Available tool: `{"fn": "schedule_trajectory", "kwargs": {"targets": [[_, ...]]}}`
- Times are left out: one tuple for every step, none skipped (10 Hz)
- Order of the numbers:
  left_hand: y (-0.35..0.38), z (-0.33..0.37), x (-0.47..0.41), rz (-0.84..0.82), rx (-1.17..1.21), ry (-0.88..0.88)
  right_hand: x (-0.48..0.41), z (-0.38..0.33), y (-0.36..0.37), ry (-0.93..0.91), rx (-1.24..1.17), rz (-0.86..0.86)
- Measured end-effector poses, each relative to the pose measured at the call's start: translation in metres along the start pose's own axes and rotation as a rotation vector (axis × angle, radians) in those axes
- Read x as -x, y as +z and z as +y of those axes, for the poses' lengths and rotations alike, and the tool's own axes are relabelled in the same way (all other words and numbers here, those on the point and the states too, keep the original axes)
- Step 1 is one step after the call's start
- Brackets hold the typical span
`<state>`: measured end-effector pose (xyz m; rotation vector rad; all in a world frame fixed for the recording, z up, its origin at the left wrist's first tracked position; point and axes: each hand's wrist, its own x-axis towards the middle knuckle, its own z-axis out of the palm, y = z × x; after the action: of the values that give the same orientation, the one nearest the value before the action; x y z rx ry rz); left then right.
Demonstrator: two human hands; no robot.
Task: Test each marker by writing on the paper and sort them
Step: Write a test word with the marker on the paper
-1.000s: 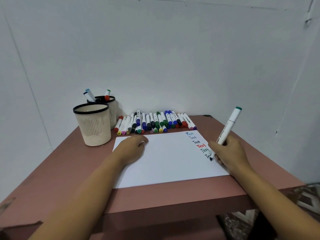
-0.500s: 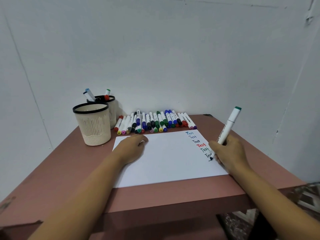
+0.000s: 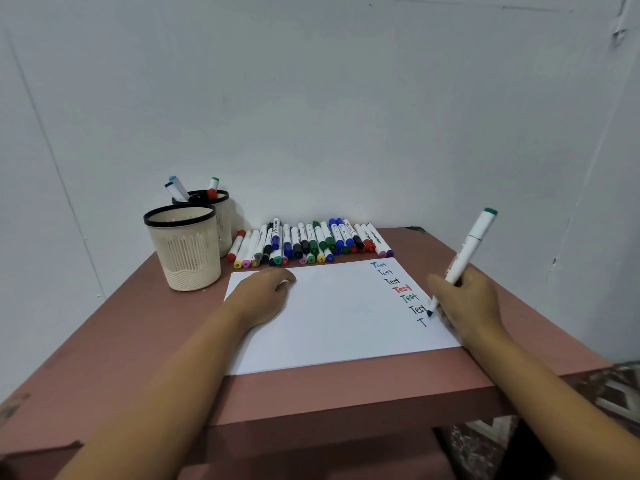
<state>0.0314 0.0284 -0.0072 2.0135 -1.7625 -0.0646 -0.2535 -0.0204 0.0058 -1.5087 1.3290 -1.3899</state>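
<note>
Ideally the right hand (image 3: 465,306), pinching the green-capped marker (image 3: 465,252) with its tip at the paper (image 3: 329,327) beside a lone "T", finishes the word in light, even strokes while the left hand (image 3: 261,294), resting loosely flat on the sheet, pins it. The rear cup (image 3: 223,223) holds a few upright markers; the front cup (image 3: 185,251) shows none above its rim.

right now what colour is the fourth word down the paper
The fourth word is red, head view.
</note>
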Motion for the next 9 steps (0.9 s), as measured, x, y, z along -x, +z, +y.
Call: {"fn": "schedule_trajectory", "kwargs": {"targets": [[-0.0009,0.0015,0.0007,0.002,0.004,0.004,0.0003,0.0008,-0.0005,0.032,-0.001,-0.014],[-0.0013,0.0020,0.0009,0.003,0.004,0.007,0.0004,0.0015,0.0015,0.002,0.072,-0.046],[-0.0013,0.0024,0.0013,0.000,0.000,0.007,0.0012,0.0015,0.0008,-0.029,0.101,-0.030],[-0.0015,0.0024,0.0006,0.001,-0.003,0.003,0.0026,0.0002,0.0004,0.002,0.060,-0.036],[-0.0011,0.0021,0.0002,-0.002,-0.004,0.001,0.0028,-0.0007,-0.0001,0.006,0.082,-0.061],[-0.0008,0.0020,0.0005,-0.006,-0.006,0.004,0.0038,-0.0015,-0.0009,-0.030,0.136,-0.038],[-0.0013,0.0015,0.0004,0.000,-0.004,0.005,0.0037,-0.0013,-0.0008,-0.025,0.101,0.013],[-0.0009,0.0016,0.0001,-0.004,-0.007,0.007,0.0044,-0.0018,-0.0006,-0.033,0.111,0.023],[-0.0008,0.0015,-0.0001,0.002,-0.006,0.005,0.0054,-0.0033,-0.0012,-0.020,0.108,0.012]]}}
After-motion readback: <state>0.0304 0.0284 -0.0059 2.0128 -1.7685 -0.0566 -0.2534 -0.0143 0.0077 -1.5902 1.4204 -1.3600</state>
